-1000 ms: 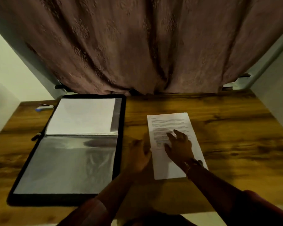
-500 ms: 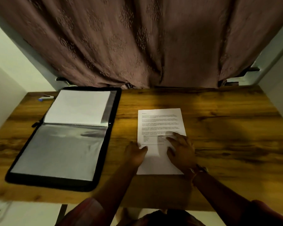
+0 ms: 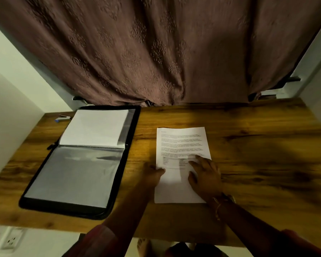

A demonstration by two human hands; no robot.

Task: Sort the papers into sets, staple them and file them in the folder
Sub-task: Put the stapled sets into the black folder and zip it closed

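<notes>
Reaching in over the near edge of the surface (image 3: 258, 145), a person is steadying the papers (image 3: 183, 141) with both hands, which are lying apart. The left hand (image 3: 152, 173) is resting at the papers' left edge with its thumb over the margin, though whether its fingers are tucked beneath cannot be told. The right hand (image 3: 204, 175) is pressing flat, fingers spread, on the lower right of the printed page. Over the past second the right hand has been sliding back from mid-page and the left has been closing in onto the edge. The page, slightly skewed before, is now lying square, which suggests squaring-up ahead of sorting, with nothing here yet stapled or filed. The papers are sitting mid-surface, close to the near edge, with bare wood running to the right and far edges. Just left of the left hand the folder (image 3: 63, 210) is lying open, its near half a clear sleeve (image 3: 74, 175) and its far half showing a blank sheet (image 3: 95, 127). What is likely the stapler (image 3: 63, 118) is waiting at the far left corner, so reaching it is probably going to mean crossing the folder. A curtain (image 3: 156, 52) is hanging along the far edge.
</notes>
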